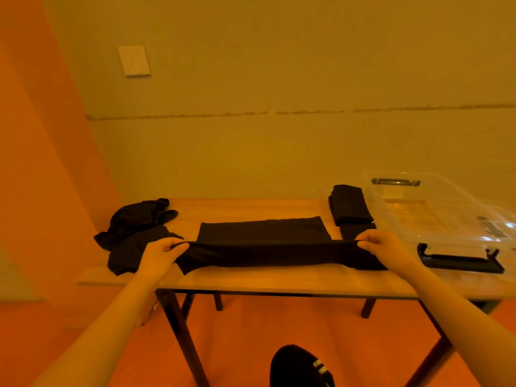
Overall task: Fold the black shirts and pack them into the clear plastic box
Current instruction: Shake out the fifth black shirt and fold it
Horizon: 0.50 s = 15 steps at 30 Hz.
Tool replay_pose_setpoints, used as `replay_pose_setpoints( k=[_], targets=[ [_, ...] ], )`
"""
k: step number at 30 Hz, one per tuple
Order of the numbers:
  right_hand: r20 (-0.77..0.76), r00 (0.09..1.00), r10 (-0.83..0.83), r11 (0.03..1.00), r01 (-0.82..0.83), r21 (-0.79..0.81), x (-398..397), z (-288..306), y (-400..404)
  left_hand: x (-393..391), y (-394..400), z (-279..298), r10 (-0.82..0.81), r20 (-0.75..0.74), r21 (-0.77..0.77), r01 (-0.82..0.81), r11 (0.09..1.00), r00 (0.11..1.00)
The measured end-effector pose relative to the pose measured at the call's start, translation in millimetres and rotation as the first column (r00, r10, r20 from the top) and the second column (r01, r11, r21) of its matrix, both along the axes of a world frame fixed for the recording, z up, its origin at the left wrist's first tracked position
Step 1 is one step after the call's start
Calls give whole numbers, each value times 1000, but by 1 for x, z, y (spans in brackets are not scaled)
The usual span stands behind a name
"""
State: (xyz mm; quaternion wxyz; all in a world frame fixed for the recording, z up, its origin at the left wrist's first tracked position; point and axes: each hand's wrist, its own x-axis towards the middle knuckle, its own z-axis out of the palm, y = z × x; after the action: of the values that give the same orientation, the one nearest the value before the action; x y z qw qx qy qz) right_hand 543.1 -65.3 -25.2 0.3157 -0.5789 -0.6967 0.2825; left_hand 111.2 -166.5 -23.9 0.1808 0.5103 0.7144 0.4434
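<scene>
The left hand (163,254) pinches one end of the long black shirt (262,244) mid-desk; the right hand (381,247) pinches the other end, lifting its near edge; a crumpled black shirt pile (134,233) lies left; a folded black shirt (350,209) sits beside the clear plastic box (446,213) on the wooden desk (251,280).

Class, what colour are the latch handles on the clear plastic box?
Black, on the clear plastic box's latch handles, clearest in the head view.
</scene>
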Motion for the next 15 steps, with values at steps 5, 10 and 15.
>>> replay_pose_setpoints(
  k=[5, 10, 15],
  targets=[
    [-145, 988, -58, 996, 48, -71, 1, -5, -3, -3, -2, -2, 3, -3, 9, -3, 1000, 1000],
    [-179, 981, -73, 996, 63, -62, -4, -3, 3, -9, 5, -1, 9, -34, 1, -9, 1000, 999],
    [-5, 994, 109, 970, -107, -216, -5, 10, 6, -13, 6, 0, -245, -120, -286, 202, 937, 962]
  ],
)
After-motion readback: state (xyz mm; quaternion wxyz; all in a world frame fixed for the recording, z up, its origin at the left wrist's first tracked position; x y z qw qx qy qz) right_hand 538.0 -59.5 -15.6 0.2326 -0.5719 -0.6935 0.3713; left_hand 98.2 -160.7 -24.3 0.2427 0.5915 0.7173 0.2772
